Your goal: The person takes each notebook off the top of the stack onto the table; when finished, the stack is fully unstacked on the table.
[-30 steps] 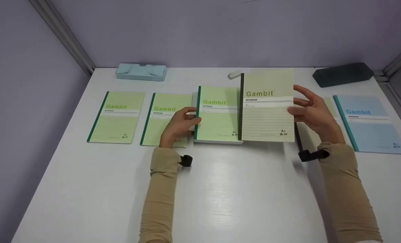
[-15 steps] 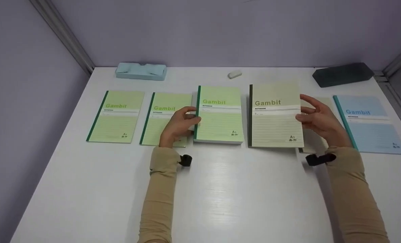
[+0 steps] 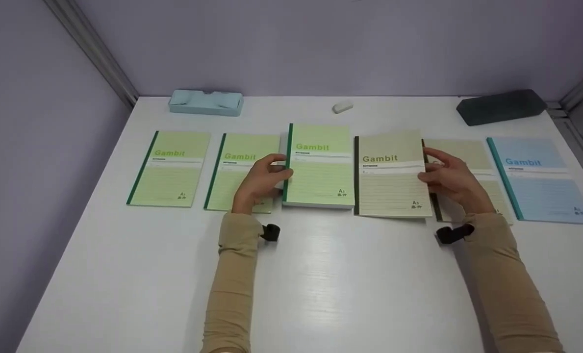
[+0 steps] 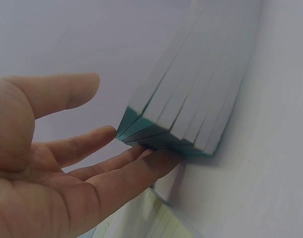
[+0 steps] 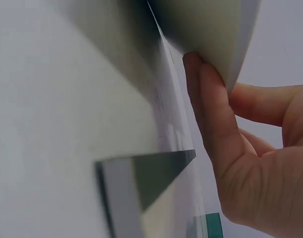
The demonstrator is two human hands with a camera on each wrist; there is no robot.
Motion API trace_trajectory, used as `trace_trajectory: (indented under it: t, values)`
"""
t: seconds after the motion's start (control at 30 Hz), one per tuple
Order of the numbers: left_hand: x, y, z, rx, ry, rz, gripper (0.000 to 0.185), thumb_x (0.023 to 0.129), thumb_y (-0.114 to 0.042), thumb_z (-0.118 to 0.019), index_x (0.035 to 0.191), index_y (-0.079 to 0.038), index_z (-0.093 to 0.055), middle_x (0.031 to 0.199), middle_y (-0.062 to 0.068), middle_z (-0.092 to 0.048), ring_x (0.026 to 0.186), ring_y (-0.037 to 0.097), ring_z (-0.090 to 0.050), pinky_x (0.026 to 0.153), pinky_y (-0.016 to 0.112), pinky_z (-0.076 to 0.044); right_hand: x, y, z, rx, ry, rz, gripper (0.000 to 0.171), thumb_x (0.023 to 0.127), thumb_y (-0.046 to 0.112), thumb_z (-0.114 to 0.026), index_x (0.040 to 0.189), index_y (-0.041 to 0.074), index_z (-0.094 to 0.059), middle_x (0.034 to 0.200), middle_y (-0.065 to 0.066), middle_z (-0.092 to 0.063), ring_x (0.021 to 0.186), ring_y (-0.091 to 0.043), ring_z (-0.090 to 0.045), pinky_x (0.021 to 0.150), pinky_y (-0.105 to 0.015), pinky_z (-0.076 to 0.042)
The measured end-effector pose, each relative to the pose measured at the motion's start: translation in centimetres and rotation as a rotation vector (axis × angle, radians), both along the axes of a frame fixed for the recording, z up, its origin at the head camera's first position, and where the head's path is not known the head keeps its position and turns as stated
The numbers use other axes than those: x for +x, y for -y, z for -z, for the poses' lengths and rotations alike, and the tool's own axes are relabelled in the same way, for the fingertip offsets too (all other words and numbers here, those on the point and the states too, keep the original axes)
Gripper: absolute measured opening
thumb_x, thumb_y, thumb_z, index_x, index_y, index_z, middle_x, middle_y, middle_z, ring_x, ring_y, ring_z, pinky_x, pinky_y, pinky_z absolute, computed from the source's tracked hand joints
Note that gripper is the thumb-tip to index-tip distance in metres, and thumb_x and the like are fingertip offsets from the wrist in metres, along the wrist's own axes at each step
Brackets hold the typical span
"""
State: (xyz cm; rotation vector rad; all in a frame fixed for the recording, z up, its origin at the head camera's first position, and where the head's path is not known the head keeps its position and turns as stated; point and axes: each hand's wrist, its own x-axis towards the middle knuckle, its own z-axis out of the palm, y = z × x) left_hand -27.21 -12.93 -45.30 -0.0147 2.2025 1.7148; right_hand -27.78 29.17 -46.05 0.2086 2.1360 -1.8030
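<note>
A stack of green Gambit notebooks lies mid-table. My left hand rests against its dark green spine with fairly straight fingers; in the left wrist view the fingertips touch the stack's lower corner and the thumb is apart. Just right of the stack lies a beige Gambit notebook. My right hand pinches its right edge, thumb on the cover and fingers under the edge. That edge sits slightly raised over a second beige notebook.
Two single green notebooks lie left of the stack and a blue one lies at the far right. At the back are a light blue case, a small eraser and a dark case. The white table is walled.
My right hand brought the beige notebook down from a raised, tilted hold to lie almost flat beside the green stack. The left hand stayed at the stack's spine.
</note>
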Motion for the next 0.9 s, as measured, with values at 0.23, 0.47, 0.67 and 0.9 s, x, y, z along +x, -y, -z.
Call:
trace_trajectory:
  t: [0.23,0.47,0.67,0.9]
  values:
    - [0.1,-0.2,-0.2,0.007,0.003,-0.011,0.051,0.093,-0.024,-0.064,0.139,-0.015,-0.048,0.133,0.014,-0.051,0.114,0.026,-0.053,0.091,0.045,-0.046,0.0,0.6,-0.2,0.141,-0.007,-0.020,0.075,0.092,0.008,-0.064,0.153,0.009,-0.021,0.140,-0.025,-0.040,0.083,-0.007,-0.064,0.071,-0.025,-0.053]
    - [0.1,-0.2,-0.2,0.017,0.011,-0.011,0.050,0.093,-0.024,-0.065,0.139,-0.015,-0.048,0.131,0.013,-0.052,0.113,0.025,-0.054,0.091,0.045,-0.046,0.2,0.6,-0.9,0.275,0.040,-0.021,0.064,0.092,0.014,-0.064,0.147,-0.001,-0.033,0.137,-0.025,-0.043,0.082,-0.005,-0.063,0.074,-0.023,-0.053]
    - [0.1,-0.1,-0.3,0.035,0.004,-0.001,0.051,0.093,-0.024,-0.064,0.140,-0.014,-0.047,0.133,0.014,-0.051,0.114,0.026,-0.053,0.091,0.045,-0.046,0.3,0.6,-1.9,0.340,0.091,-0.066,0.058,0.098,0.024,-0.055,0.144,-0.005,-0.035,0.131,-0.021,-0.046,0.094,-0.014,-0.061,0.083,-0.024,-0.051]
    - [0.1,0.0,-0.2,0.038,0.020,-0.005,0.051,0.092,-0.025,-0.065,0.139,-0.015,-0.047,0.133,0.013,-0.050,0.112,0.026,-0.055,0.089,0.045,-0.047,0.3,0.7,-2.8,0.303,0.108,-0.108,0.060,0.101,0.027,-0.050,0.145,-0.008,-0.030,0.137,-0.023,-0.041,0.110,-0.025,-0.054,0.093,-0.030,-0.047]
